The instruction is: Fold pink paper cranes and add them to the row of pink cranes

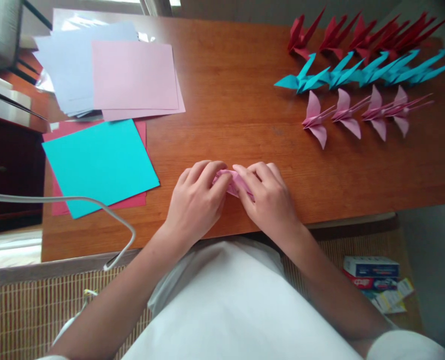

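Observation:
Near the front edge of the wooden table, a small piece of folded pink paper [233,187] is pinched between both hands. My left hand [200,192] is closed on its left end, thumb and fingers pressed over the paper. On the right end, my right hand [265,192] grips it the same way, fingertips close to those of the left. Fingers cover much of the paper, so its exact folds are partly hidden.
Folded cranes stand in rows at the right: red [335,37], blue [342,72] and pink [344,112]. To the left lie pink sheets [134,75], pale sheets [70,70] and a turquoise sheet [100,167] over red ones. A white cable [119,217] crosses the table's left front edge.

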A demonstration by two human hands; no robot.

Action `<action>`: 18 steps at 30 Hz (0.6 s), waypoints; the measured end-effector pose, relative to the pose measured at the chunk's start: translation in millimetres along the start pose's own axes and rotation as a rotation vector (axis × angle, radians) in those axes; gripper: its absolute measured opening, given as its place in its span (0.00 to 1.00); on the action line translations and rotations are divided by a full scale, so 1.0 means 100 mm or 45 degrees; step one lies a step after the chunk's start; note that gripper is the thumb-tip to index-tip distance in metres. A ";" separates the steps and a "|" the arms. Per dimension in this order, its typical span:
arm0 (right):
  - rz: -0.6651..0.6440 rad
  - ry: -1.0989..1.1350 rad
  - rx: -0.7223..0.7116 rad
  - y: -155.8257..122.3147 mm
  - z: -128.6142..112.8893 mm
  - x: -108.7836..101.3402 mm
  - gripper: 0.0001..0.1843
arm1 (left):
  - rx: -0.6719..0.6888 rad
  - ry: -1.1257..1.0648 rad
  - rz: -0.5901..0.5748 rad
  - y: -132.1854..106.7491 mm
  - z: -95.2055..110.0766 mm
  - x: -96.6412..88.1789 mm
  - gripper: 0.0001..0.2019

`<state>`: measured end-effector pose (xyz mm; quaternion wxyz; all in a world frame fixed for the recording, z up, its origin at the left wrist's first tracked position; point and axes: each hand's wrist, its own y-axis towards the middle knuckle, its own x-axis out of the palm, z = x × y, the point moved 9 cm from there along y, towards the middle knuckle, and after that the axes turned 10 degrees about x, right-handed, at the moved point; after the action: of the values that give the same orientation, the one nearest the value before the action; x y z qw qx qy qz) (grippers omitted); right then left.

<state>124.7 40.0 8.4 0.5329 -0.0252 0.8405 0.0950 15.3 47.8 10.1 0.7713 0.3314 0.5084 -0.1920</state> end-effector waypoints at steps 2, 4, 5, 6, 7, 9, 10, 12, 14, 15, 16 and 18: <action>-0.052 -0.021 -0.036 -0.01 -0.04 0.02 0.16 | 0.013 0.081 0.032 0.00 -0.03 -0.04 0.11; -0.082 -0.011 -0.066 -0.01 -0.07 0.05 0.14 | -0.007 0.131 0.060 -0.01 -0.07 -0.08 0.11; -0.081 -0.001 -0.072 -0.01 -0.07 0.05 0.13 | -0.022 0.152 0.066 -0.01 -0.08 -0.09 0.11; -0.074 0.007 -0.075 0.00 -0.06 0.06 0.12 | -0.036 0.170 0.072 -0.02 -0.08 -0.11 0.11; -0.067 0.015 -0.080 0.01 -0.05 0.06 0.12 | -0.043 0.182 0.078 -0.03 -0.07 -0.13 0.11; -0.062 0.032 -0.093 0.03 -0.02 0.06 0.12 | -0.031 0.171 0.089 -0.07 -0.01 -0.15 0.10; -0.059 0.040 -0.100 0.04 -0.01 0.06 0.11 | -0.010 0.149 0.091 -0.09 0.05 -0.15 0.09; -0.044 0.056 -0.107 0.05 0.03 0.03 0.09 | 0.065 0.087 0.079 -0.14 0.18 -0.14 0.09; -0.024 0.057 -0.117 0.06 0.05 -0.01 0.09 | 0.148 0.037 0.038 -0.20 0.29 -0.11 0.12; -0.018 0.047 -0.127 0.05 0.05 -0.02 0.10 | 0.166 0.025 0.030 -0.23 0.32 -0.11 0.14; -0.018 0.029 -0.140 0.04 0.05 -0.03 0.11 | 0.175 0.017 0.015 -0.25 0.34 -0.10 0.15; -0.023 -0.016 -0.167 0.02 0.04 -0.05 0.12 | 0.173 0.024 -0.019 -0.30 0.33 -0.09 0.17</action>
<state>130.0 42.0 11.1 0.5363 -0.0671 0.8287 0.1452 14.1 3.1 17.8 0.7407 0.3809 0.5039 -0.2288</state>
